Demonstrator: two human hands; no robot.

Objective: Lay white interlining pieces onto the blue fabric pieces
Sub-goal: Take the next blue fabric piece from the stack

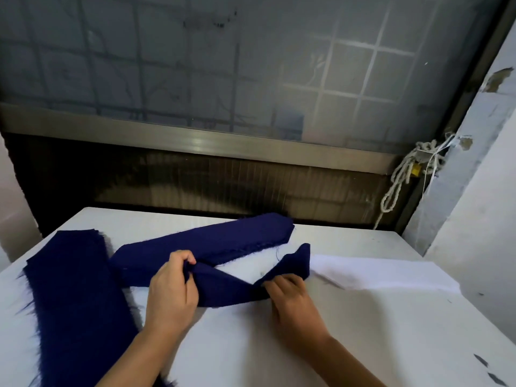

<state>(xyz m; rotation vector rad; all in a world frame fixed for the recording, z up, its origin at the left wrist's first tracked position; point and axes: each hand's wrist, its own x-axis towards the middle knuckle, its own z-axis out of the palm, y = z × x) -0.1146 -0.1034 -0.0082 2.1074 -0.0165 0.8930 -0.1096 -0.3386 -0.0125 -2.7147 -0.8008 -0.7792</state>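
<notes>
A long dark blue fabric piece lies twisted on the white table in front of me. My left hand pinches its left end, thumb and fingers closed on the cloth. My right hand presses and grips its middle, and the right end stands folded upward. Behind it lies a stack of blue fabric pieces set at a slant. Another blue stack runs along the table's left side. A pile of white interlining pieces rests flat at the right.
A wall with a frosted, gridded window rises just behind the table's far edge. A knotted white rope hangs at the window's right corner beside a pale pillar. Small dark scraps lie near the table's front right.
</notes>
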